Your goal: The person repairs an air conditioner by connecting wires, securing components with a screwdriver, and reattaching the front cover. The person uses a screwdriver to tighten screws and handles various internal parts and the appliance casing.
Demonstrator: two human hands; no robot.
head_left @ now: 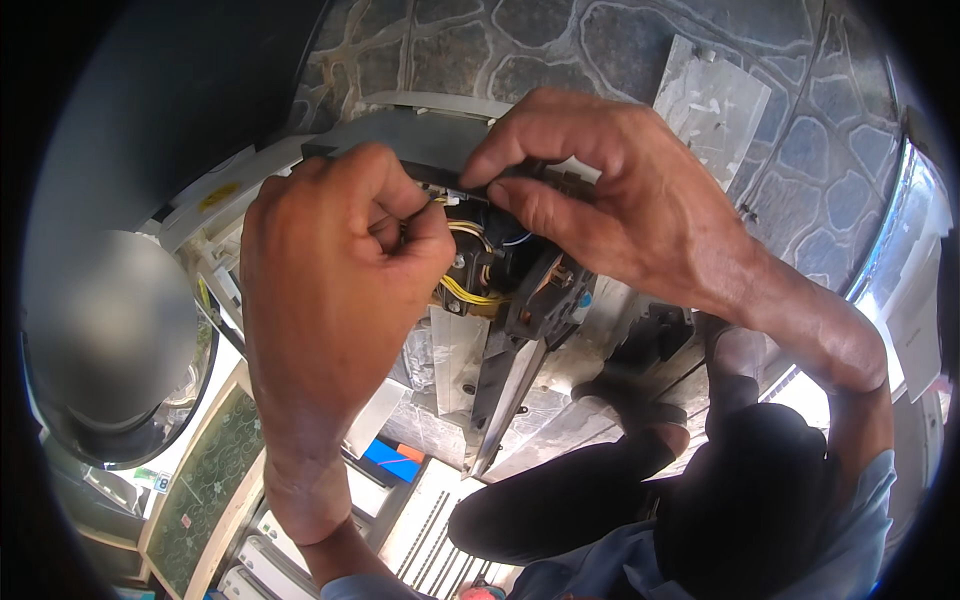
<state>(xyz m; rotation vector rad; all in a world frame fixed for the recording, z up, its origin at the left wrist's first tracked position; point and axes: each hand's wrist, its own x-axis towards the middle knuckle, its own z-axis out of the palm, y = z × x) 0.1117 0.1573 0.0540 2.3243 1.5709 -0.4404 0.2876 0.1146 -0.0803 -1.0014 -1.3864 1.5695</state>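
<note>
My left hand [330, 270] has its fingers bent in a pinch at a small white connector [450, 200] inside an opened dark device; what its fingertips hold is hidden. My right hand [640, 220] curves over the device from the right, thumb and index finger drawn close at the lower edge of a dark grey housing [395, 135]; anything between them is too small to make out. Below the fingers run yellow wires [475, 295] among black parts, with a black bracket [535, 300] at the lower right.
A dark rounded object with a pale sheen [115, 330] stands at the left. Stone-patterned floor [540, 40] lies beyond the device, with a pale board [710, 95] at the right. A blue item [385, 460] and white slatted panels [430, 530] are below. My legs and feet are at lower right.
</note>
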